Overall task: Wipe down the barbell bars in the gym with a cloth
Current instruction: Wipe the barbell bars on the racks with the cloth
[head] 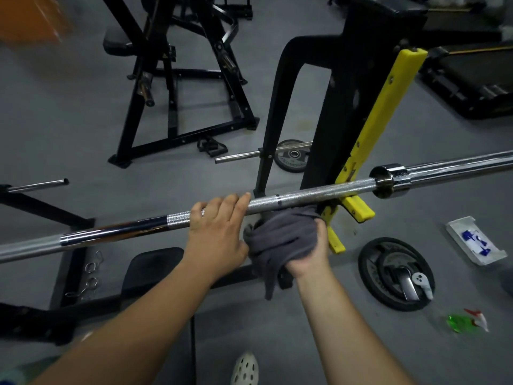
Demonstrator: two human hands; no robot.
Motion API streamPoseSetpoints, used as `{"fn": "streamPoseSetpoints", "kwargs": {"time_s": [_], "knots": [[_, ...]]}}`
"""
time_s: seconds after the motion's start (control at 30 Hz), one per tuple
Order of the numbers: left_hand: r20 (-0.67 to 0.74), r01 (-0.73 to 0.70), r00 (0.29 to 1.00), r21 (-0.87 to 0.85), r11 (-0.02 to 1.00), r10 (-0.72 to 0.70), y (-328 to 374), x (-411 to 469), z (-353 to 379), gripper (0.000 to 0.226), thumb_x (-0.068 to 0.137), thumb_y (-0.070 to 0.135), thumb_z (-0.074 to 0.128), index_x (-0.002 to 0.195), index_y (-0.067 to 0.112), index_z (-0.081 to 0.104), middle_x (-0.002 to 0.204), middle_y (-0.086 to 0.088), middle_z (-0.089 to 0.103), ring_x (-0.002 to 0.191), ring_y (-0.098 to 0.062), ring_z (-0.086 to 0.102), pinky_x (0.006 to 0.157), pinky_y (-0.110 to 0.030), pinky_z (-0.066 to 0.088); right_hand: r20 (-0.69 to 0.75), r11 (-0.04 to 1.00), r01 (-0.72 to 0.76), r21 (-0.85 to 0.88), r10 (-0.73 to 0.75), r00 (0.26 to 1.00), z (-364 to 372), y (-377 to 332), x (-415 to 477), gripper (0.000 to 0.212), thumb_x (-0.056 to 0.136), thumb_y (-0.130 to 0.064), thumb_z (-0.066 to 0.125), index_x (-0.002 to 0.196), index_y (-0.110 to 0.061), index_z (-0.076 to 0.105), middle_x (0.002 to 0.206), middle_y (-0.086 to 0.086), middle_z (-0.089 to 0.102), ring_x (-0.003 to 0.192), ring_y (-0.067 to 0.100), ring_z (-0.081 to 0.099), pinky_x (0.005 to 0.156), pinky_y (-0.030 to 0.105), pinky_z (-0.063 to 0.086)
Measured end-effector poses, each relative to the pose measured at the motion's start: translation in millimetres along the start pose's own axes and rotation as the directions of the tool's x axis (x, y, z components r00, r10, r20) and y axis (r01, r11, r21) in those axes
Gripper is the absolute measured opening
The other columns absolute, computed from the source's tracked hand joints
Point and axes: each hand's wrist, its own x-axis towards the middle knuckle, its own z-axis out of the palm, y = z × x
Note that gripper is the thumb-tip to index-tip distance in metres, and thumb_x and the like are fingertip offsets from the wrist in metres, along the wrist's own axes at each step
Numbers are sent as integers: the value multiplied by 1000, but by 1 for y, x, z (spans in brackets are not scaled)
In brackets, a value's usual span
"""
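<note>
Floor [69, 129], grey, beneath barbell bar [319, 191] bears weight plate [372, 262] and black rack [138, 107].

knurled chrome barbell [319, 193], matt cloth [280, 240]

Weight plate [395, 273] on floor; nearby, maybe spray bottle [462, 323].

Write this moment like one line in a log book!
task: wipe bar | left hand: rests on bar | right hand: grips cloth just below bar | wiping contact: cannot tell
</note>
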Motion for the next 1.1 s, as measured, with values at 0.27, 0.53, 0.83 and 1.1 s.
{"fn": "streamPoseSetpoints", "kwargs": {"time_s": [0.27, 0.53, 0.83, 1.1], "knots": [[123, 3, 992, -85, 996, 7, -1, 3, -13, 99, 61, 31, 51, 156, 20, 24, 152, 0, 40, 137, -23, 38, 109, -47, 25, -151, 986, -167, 7, 166, 975, 39, 33, -8, 54, 95, -55, 48, 98, -6, 69, 89, 17, 74, 91, 33, 66, 74, 38, 49], [190, -38, 976, -349, 936, 110, -19, 2, -27, 92, 77, 15, 46, 160, 21, 6, 169, 0, 0, 154, -13, -1, 123, -41, 0, -4, 985, -174, -11, 174, 985, 57, 50, -3, 43, 101, -39, 43, 96, -2, 66, 81, 18, 72, 69, 30, 74, 57, 34, 59], [-123, -320, 947, -405, 856, 296, -13, -35, -26, 44, 92, 39, 47, 127, 15, 61, 142, -6, 53, 136, -29, 43, 117, -49, 29, -76, 952, -294, -86, 288, 955, 58, 62, -15, 30, 106, -32, 38, 90, -13, 54, 81, 0, 57, 55, 8, 64, 52, 21, 53], [758, 601, 651, -492, -630, 28, -17, -34, -6, 34, 99, 41, 52, 122, 18, 63, 122, -8, 70, 103, -19, 66, 106, -41, 47, -42, 990, -139, -13, 138, 990, 52, 88, 1, 39, 102, -35, 42, 103, -6, 67, 109, 17, 69, 108, 35, 67, 102, 44, 50]]}}
